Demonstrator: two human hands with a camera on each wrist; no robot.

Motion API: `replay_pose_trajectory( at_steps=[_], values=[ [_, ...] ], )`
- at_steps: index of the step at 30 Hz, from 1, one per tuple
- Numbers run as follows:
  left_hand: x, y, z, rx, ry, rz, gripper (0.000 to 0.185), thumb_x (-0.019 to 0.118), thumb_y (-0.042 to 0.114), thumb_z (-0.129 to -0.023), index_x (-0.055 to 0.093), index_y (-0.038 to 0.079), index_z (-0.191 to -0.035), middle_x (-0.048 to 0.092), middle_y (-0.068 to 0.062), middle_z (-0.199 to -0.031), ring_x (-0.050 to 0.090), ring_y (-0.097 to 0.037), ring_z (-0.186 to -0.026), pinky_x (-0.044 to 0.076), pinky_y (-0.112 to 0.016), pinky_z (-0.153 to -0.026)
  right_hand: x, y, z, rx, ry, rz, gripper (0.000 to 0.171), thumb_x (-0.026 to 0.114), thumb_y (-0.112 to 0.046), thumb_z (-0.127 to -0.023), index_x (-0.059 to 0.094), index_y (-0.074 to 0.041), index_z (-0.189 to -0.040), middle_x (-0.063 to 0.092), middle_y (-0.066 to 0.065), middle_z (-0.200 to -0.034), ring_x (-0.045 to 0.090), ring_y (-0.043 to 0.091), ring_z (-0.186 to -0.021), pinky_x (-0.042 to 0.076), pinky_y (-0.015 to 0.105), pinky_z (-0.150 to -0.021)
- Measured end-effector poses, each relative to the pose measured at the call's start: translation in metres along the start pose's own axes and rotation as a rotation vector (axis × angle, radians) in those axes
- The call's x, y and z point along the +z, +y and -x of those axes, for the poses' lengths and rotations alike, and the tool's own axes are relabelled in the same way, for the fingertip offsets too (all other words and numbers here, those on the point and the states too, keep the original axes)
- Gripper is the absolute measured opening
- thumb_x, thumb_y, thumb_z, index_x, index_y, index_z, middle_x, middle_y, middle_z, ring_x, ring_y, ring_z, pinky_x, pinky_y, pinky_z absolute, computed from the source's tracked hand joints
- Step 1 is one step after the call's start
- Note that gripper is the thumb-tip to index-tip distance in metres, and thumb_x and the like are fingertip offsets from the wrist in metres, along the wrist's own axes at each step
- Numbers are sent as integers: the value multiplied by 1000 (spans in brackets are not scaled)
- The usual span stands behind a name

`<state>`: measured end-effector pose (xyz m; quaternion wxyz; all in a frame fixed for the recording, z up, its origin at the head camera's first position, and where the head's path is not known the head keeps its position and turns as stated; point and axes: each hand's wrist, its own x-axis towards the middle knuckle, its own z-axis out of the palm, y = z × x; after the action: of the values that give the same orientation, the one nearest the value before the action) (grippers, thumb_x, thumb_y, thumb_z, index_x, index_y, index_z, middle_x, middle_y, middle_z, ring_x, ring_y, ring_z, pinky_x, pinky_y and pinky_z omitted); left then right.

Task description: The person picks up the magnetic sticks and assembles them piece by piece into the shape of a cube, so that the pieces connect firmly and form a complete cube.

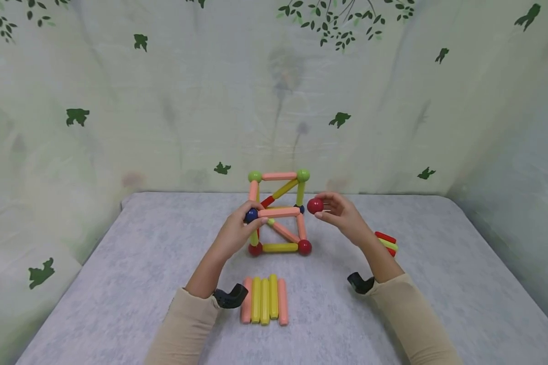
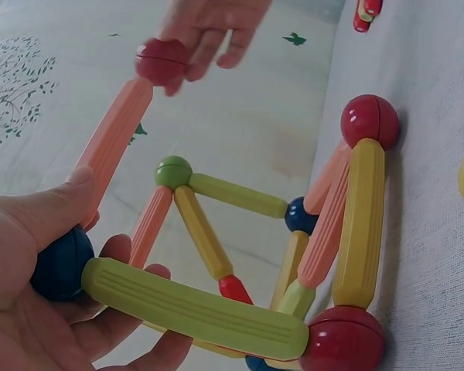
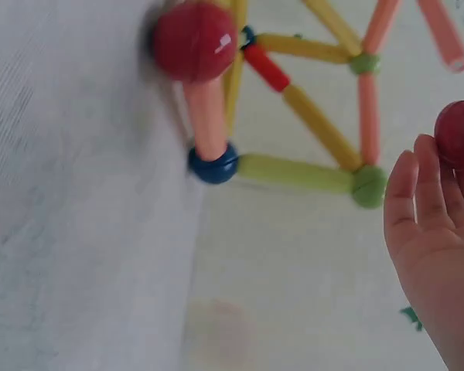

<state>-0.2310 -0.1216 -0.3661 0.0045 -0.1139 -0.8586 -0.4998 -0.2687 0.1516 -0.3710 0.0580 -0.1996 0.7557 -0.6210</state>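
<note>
My left hand (image 1: pixel 238 225) grips the corner of a magnetic stick frame at a blue ball (image 2: pixel 62 263). Its thumb lies along a pink stick (image 1: pixel 279 213) that extends right from that ball, and its other fingers are behind a light green stick (image 2: pixel 193 305). My right hand (image 1: pixel 344 215) pinches a red ball (image 1: pixel 315 205) between thumb and fingers, near the pink stick's free end. In the right wrist view, a gap shows between this red ball (image 3: pixel 456 135) and the pink stick (image 3: pixel 445 35). Red balls (image 1: pixel 304 247) and a yellow stick (image 1: pixel 280 247) form the frame's front base.
Pink and yellow sticks (image 1: pixel 265 301) lie in a row on the grey cloth-covered table (image 1: pixel 118 304), in front of the frame. Beside the right forearm lie several red and green sticks (image 1: pixel 385 238). A leaf-patterned curtain (image 1: pixel 178 101) hangs behind.
</note>
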Motion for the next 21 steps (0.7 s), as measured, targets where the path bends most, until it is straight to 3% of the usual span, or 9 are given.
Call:
replay_pose_trajectory(
  at_steps=[6,12,17,21],
  values=[
    [0,0,-1,-7,-1,-13,25,59,30,-87,50,19,-108,52,-8,-100,51,-24,-83,45,-30,-61,16,-29,14,-100,-72,2,39,59,0,-85,44,3,-120,52,17,-112,52,31,-99,47,38,-81],
    [1,0,-1,-14,-3,-6,26,59,31,-86,50,19,-108,52,-8,-99,50,-24,-82,44,-31,-62,21,-36,19,-75,-73,3,42,59,-1,-86,41,1,-124,49,18,-118,51,30,-104,47,35,-83],
    [0,1,-1,-11,-16,-1,29,58,34,-86,50,19,-110,52,-8,-98,49,-24,-78,42,-30,-60,28,-41,30,-11,65,64,56,63,-6,-84,32,-4,-131,39,14,-127,47,31,-109,46,38,-83],
    [-1,1,0,-12,-14,-1,29,58,34,-86,49,20,-110,51,-8,-99,49,-24,-78,42,-30,-59,48,-38,52,38,133,88,57,64,-9,-83,31,-3,-129,40,15,-119,48,30,-103,46,34,-82]
  ],
)
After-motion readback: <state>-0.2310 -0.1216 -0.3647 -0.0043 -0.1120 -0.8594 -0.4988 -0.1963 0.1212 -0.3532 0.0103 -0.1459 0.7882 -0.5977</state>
